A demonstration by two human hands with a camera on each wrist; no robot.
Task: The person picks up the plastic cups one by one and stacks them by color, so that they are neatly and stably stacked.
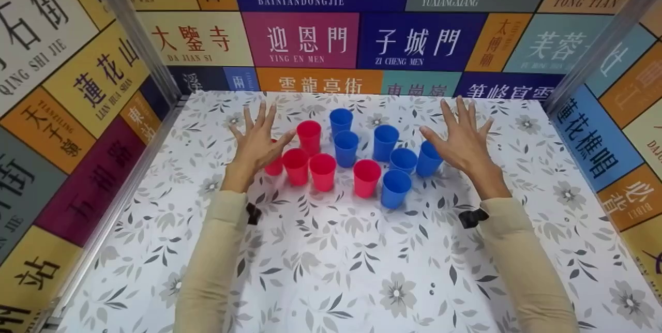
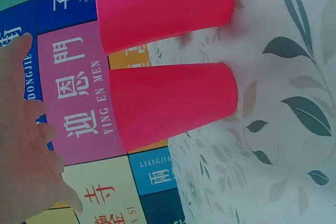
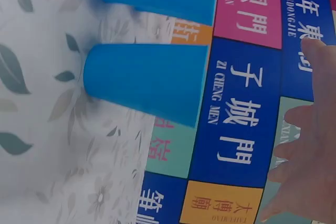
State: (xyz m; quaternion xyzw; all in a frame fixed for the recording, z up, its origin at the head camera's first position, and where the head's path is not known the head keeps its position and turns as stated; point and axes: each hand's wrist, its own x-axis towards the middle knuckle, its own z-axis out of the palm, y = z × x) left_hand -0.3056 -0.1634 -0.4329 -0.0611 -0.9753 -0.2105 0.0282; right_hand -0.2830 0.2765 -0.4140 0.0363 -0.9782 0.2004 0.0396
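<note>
Several red and blue plastic cups stand upright in a loose cluster on the table. My left hand (image 1: 260,141) is held over the cluster's left side, fingers spread, partly covering the leftmost red cup (image 1: 274,163). Mirroring it on the right, my right hand (image 1: 462,141) also has its fingers spread and overlaps the edge of the rightmost blue cup (image 1: 428,160). Neither hand holds anything. Two red cups, the nearer one (image 2: 176,103) whole, show beside the left hand in the left wrist view. In the right wrist view a blue cup (image 3: 147,80) stands beside the right hand.
A floral white cloth (image 1: 331,260) covers the table. Panels with street names (image 1: 310,38) rise behind and at both sides, with metal posts at the corners. One red cup (image 1: 367,180) stands among the blue ones, near the front blue cup (image 1: 396,191).
</note>
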